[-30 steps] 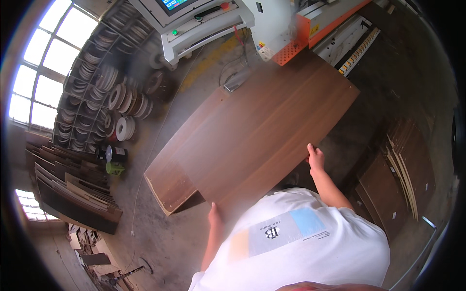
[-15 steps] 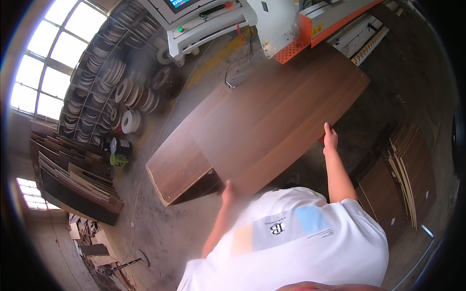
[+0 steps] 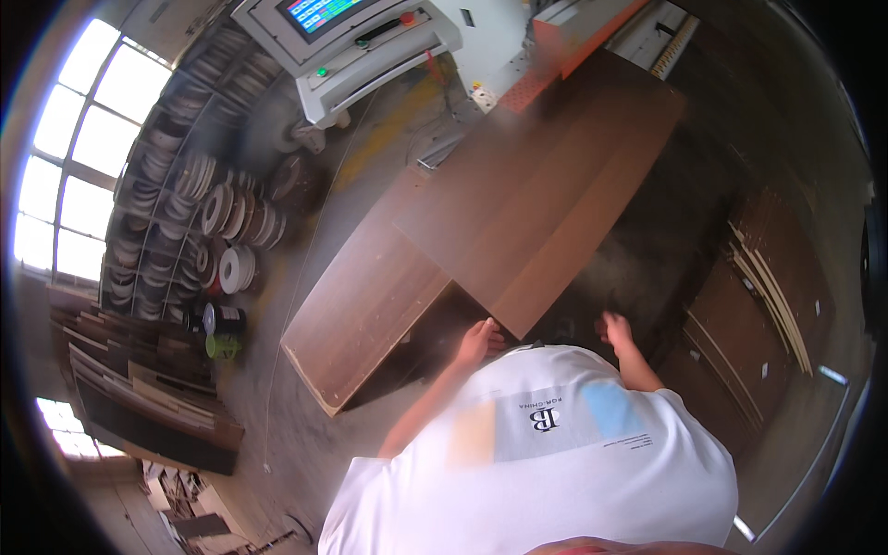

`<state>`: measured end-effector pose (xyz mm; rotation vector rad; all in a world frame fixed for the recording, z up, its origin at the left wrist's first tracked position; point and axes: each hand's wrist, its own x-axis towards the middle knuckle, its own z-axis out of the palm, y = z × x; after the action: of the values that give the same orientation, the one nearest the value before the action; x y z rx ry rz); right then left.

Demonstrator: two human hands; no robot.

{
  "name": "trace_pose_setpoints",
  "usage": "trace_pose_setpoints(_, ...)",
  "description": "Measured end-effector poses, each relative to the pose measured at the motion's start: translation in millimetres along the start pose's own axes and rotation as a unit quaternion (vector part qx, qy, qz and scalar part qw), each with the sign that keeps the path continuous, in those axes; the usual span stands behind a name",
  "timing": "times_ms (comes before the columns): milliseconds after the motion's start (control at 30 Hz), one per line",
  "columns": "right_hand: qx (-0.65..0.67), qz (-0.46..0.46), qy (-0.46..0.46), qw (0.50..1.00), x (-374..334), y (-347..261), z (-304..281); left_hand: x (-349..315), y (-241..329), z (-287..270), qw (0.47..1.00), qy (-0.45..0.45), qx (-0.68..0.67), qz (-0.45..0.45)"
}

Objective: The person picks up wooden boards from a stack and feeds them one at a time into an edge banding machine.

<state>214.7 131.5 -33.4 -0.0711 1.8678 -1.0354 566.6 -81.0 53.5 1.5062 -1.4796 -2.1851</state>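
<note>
A large brown wood-grain board (image 3: 564, 199) slants from the machine toward me and overlaps another brown board (image 3: 370, 301) at its left. At the large board's near corner is my left hand (image 3: 476, 342), fingers loosely bent and apart; whether a fingertip still touches the edge is unclear. My right hand (image 3: 615, 331) hangs off the board's right side with loosely parted fingers and nothing in them. Under the boards' near edges it is dark, so the support there is hidden.
Ahead stands a white machine with a control panel (image 3: 370, 55) and an orange guard (image 3: 592, 32). Brown panels (image 3: 749, 324) are stacked at right. Rolls of edging strip (image 3: 231, 213) fill a rack at left, with board offcuts (image 3: 139, 379) below. A green bucket (image 3: 222, 345) stands nearby.
Both hands have come off the large board's edges and drawn in toward my body. The large board has slid away toward the machine, exposing more of the lower board.
</note>
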Motion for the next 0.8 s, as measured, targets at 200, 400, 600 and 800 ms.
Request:
trace_pose_setpoints(200,0.117,0.025,0.085,0.989,-97,175,-11,10,-61,-61,0.952,-0.020,0.297,-0.071)
trace_pose_setpoints(400,-0.310,0.112,0.111,0.938,-213,176,22,54,-144,-147,0.631,-0.318,0.706,0.050)
trace_pose_setpoints(600,-0.126,0.163,0.266,0.942,-316,223,80,100,-109,-124,0.731,-0.317,0.604,-0.012)
trace_pose_setpoints(800,0.170,0.248,0.239,0.923,-332,310,112,132,-68,-14,0.819,-0.257,0.508,-0.074)
